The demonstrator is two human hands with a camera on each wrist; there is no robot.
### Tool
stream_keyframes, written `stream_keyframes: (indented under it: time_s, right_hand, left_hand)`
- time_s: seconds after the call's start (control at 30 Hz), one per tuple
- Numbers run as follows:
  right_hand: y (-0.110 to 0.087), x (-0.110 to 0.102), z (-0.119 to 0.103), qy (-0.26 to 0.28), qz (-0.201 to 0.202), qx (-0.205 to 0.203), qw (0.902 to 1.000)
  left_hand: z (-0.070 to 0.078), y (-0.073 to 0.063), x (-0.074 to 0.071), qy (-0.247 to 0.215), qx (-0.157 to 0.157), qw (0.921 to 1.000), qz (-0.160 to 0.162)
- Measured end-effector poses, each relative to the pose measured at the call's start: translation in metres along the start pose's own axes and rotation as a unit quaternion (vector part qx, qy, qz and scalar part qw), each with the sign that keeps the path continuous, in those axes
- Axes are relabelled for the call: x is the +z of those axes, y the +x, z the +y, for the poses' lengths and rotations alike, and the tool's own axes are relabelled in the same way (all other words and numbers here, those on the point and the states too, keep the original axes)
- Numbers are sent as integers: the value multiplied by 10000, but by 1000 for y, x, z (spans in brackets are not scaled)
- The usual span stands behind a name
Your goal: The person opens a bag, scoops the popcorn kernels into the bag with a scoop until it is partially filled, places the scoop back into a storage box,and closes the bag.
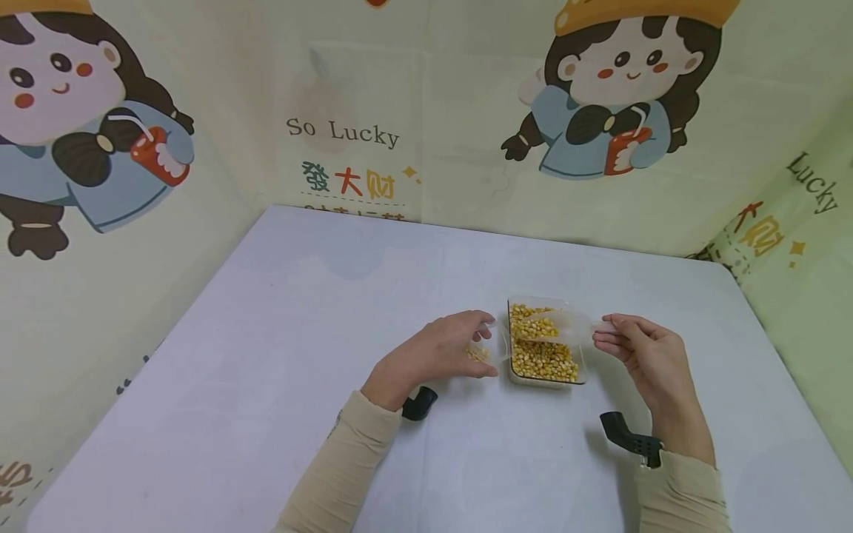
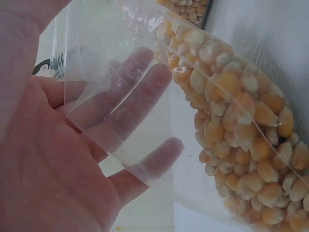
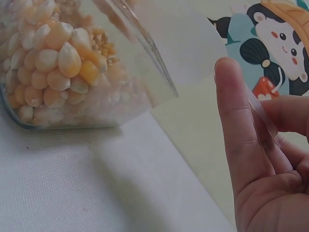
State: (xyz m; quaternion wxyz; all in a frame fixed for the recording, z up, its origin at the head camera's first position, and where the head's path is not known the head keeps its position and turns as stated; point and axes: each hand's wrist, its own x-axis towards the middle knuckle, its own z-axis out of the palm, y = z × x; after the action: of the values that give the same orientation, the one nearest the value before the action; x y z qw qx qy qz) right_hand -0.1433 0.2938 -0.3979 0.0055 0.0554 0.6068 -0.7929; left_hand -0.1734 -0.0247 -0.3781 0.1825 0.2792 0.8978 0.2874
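Observation:
In the head view, a clear rectangular container [image 1: 548, 383] of yellow corn kernels [image 1: 543, 360] stands on the table between the hands. My right hand [image 1: 643, 355] pinches the handle of a translucent scoop [image 1: 569, 326], thumb against fingers, as the right wrist view also shows. The scoop lies over the container with kernels in its front part. On the container's left side, my left hand [image 1: 440, 344] curls round a clear plastic bag [image 2: 96, 92]. Its fingers [image 2: 145, 92] show through the film in the left wrist view, beside a mass of kernels [image 2: 246, 140].
A white table [image 1: 300, 311] spreads beneath everything. Behind and beside it hangs a pale cloth [image 1: 466, 148] printed with cartoon figures and lettering. Black wrist mounts [image 1: 629, 438] stick out near both sleeves, low over the table.

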Motion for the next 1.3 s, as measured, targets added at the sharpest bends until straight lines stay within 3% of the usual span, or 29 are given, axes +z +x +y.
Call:
stream_keyframes:
  time_s: [0.67, 1.3]
  right_hand:
    - [-2, -3, -5, 568, -61, -21, 9984]
    - [-7, 11, -19, 502, -501, -287, 9971]
  left_hand:
    - [-1, -1, -1, -38, 41, 10000, -1]
    - [-3, 0, 0, -12, 22, 10000, 22]
